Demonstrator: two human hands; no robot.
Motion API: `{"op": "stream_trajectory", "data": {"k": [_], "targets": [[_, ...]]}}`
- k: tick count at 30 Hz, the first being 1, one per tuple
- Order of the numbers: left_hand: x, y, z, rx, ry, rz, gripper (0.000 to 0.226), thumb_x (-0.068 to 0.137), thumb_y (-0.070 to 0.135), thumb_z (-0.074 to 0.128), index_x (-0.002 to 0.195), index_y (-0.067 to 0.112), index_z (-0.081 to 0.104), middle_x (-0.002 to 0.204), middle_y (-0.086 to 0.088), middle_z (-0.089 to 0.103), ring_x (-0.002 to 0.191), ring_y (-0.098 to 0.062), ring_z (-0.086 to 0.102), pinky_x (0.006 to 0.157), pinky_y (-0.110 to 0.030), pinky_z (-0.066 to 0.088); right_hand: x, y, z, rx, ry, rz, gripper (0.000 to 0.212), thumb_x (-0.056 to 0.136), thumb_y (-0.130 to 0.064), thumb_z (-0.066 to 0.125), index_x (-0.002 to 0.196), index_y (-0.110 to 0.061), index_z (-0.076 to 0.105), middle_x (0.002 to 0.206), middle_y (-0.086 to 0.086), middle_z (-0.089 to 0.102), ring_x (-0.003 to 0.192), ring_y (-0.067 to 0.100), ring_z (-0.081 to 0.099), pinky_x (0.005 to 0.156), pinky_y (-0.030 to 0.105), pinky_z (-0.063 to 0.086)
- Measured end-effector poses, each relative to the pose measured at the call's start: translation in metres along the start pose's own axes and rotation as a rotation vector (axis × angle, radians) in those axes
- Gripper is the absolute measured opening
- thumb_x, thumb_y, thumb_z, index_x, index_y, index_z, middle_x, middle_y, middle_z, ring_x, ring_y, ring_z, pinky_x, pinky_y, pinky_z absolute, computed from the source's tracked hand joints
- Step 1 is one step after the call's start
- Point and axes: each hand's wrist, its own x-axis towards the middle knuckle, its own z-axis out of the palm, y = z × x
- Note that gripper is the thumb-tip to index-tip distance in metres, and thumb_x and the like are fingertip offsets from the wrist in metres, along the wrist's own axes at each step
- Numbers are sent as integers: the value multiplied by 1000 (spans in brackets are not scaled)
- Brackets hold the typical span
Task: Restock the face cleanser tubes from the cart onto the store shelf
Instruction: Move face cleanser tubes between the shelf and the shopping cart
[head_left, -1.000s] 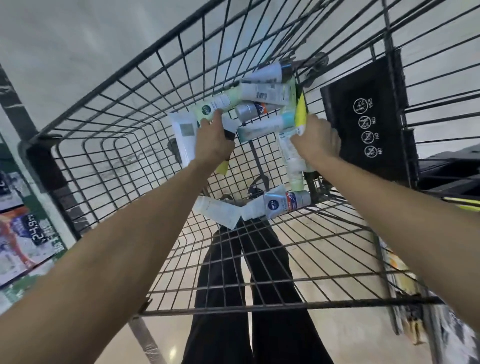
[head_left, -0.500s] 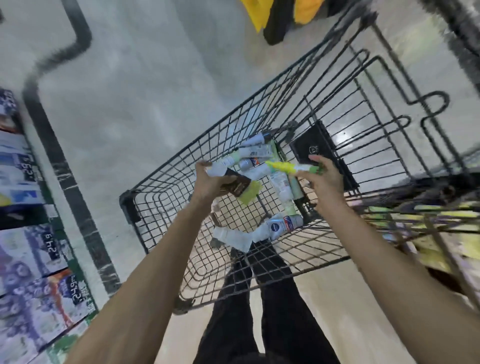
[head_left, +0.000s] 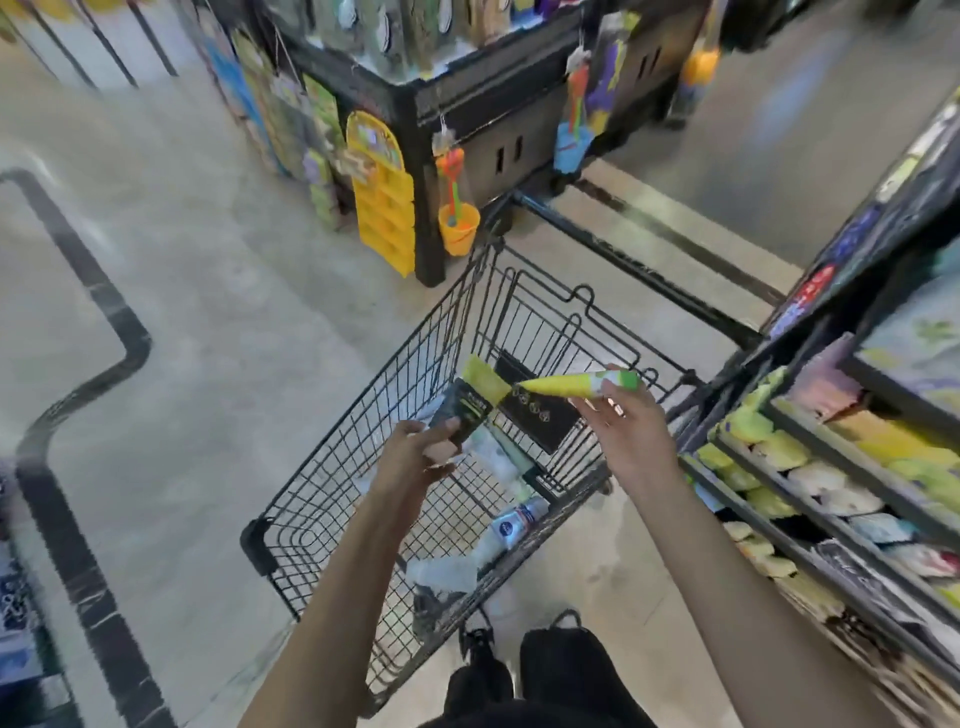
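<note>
My left hand (head_left: 415, 457) grips a dark tube with a yellow-green end (head_left: 470, 402) above the wire cart (head_left: 332, 467). My right hand (head_left: 631, 431) pinches a yellow tube with a green cap (head_left: 576, 385), held level over the cart's right side. Several more cleanser tubes lie in the basket, among them a white and blue one (head_left: 511, 522) and a pale one (head_left: 441, 571). The store shelf (head_left: 831, 467) runs along the right, its rows filled with blurred yellow, white and pale packages.
A black display stand (head_left: 467, 104) with hanging toys and a yellow rack (head_left: 384, 208) stands beyond the cart. A black sign panel (head_left: 540, 415) hangs inside the basket. Grey floor with a black inlaid line (head_left: 93, 374) spreads left. My dark trouser legs are below.
Both hands have lifted out of the cart's basket, each with a tube. The view has swung up and right, bringing the shelf and the display stand into sight.
</note>
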Motion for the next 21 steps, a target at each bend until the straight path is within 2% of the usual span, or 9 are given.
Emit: {"op": "stream_trajectory", "data": {"k": [2,4,6,8,11,14,17,19,21], "targets": [[-13,3,21,9,-51,6,54,84,20,80,126,4,51,123,-22,64,106,-34,65,77,-38,55,-23,-22,-8,52,20,-71,18,92,0,67,107,-9,63,109,13,67,108,32,66,102,47,55],[-27,6,47,24,-106,30,55,82,22,81,127,5,54,124,-20,65,111,-36,65,81,-40,54,-48,-44,-17,88,68,-130,19,87,-9,73,104,-12,64,98,7,71,97,27,71,88,38,60],[-40,5,76,45,-172,45,59,77,23,85,127,3,60,122,-19,68,105,-32,67,77,-37,55,-70,-64,-28,77,118,-172,24,81,-18,78,103,-16,67,90,2,71,84,21,72,71,28,57],[-55,1,107,50,-229,38,60,75,21,86,126,0,64,119,-18,70,99,-28,67,74,-35,56,-91,-83,-43,109,139,-220,20,79,-14,76,97,-16,69,85,2,71,77,22,70,64,25,55],[-84,-12,157,62,-358,48,54,70,22,89,115,-1,69,106,-15,71,89,-26,66,82,-39,55,-127,-113,-74,198,134,-316,18,73,2,70,86,-10,66,79,10,71,74,29,71,69,30,61],[-118,-34,209,81,-487,54,39,72,22,84,104,1,73,89,-13,70,74,-25,66,73,-36,53,-171,-139,-113,249,97,-380,22,76,10,64,84,-9,57,84,17,71,83,38,75,78,36,63],[-154,-60,263,140,-566,49,58,78,23,81,125,-7,64,106,-24,69,84,-30,68,74,-35,56,-213,-164,-157,242,90,-423,27,80,11,63,90,-9,49,97,20,74,94,36,76,76,37,63],[-181,-79,296,153,-627,56,58,79,23,78,126,-7,63,115,-28,68,96,-32,66,79,-37,58,-242,-181,-185,230,119,-457,34,77,10,65,99,-10,48,104,22,72,94,34,76,71,35,62],[-209,-99,325,162,-687,57,50,79,22,77,120,-5,66,112,-26,67,100,-33,64,85,-41,56,-272,-193,-215,216,164,-491,49,73,12,68,110,-12,47,114,27,67,92,37,75,69,37,61]]}}
